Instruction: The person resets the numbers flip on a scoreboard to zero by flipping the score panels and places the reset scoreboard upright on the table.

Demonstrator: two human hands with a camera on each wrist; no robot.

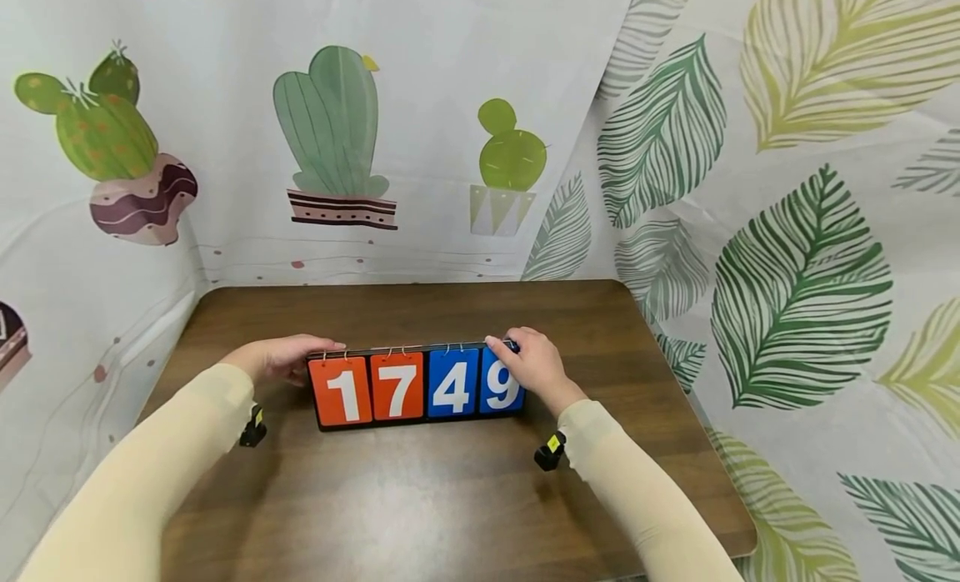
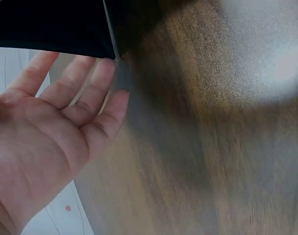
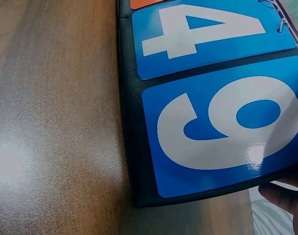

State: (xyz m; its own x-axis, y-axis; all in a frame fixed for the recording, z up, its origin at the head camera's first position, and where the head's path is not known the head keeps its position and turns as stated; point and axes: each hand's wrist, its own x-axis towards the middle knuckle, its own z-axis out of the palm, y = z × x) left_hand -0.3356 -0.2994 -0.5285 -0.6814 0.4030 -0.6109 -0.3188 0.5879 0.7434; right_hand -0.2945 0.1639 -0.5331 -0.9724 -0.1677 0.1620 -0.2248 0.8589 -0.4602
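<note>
A tabletop flip scoreboard [image 1: 400, 386] stands on the table with its number cards facing me. Two orange cards read 1 and 7, and two blue ones read 4 and 9. My left hand [image 1: 288, 357] holds its upper left corner; in the left wrist view the fingers [image 2: 92, 93] are slightly bent, some tips hidden by the black board [image 2: 51, 29]. With the thumb over the front, my right hand [image 1: 534, 367] grips the upper right corner, partly covering the 9. The blue 9 card [image 3: 227, 132] fills much of the right wrist view, that hand [image 3: 281, 196] at its edge.
The brown wooden table [image 1: 405, 515] has rounded corners and glossy reflections. A white cloth with cactus prints [image 1: 337, 132] hangs behind it, and a leaf-patterned cloth [image 1: 810, 290] hangs on the right. Small black wrist cameras [image 1: 550, 451] hang below both sleeves.
</note>
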